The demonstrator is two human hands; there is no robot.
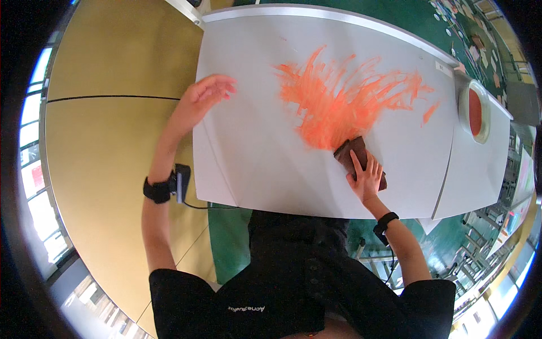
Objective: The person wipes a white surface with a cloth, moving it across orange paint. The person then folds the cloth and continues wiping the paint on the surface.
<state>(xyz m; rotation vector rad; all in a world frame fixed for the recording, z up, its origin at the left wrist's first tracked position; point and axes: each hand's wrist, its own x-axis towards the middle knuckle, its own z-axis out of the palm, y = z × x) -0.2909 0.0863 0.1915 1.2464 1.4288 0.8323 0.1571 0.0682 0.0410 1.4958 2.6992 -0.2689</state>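
My right hand (366, 177) grips a dark brown sponge-like block (353, 154) from above, its fingers lying over the top and the thumb along one side. The block rests on a white sheet (262, 169) spread over the table. Its far end meets the lower edge of a broad patch of streaky orange paint (338, 106). My left hand (208, 92) holds nothing; its fingers are loosely curled over the sheet's left edge, away from the paint.
A pale oval tub (484, 127) with orange liquid (474, 112) stands at the right on the tabletop (476, 178). A metal edge strip (317, 12) runs along the far side. The yellow wall (114, 144) is close on the left. Black wrist devices (159, 191) trail cables.
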